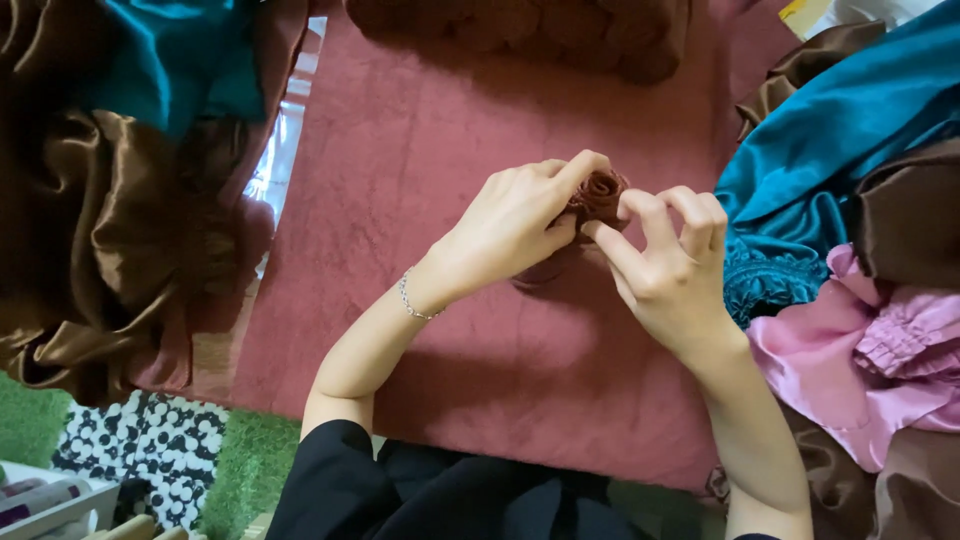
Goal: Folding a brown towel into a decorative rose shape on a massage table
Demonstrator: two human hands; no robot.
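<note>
Head view: both hands pinch the fabric rose, left hand and right hand closed on it — best kept tight, rolling evenly above the maroon cloth.

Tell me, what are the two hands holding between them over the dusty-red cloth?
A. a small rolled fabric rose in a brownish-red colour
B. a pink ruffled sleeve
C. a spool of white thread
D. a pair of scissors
A: the left hand and right hand pinch a small rolled fabric rose between their fingers, above the dusty-red cloth; the pink ruffled fabric lies untouched at the side.
</note>
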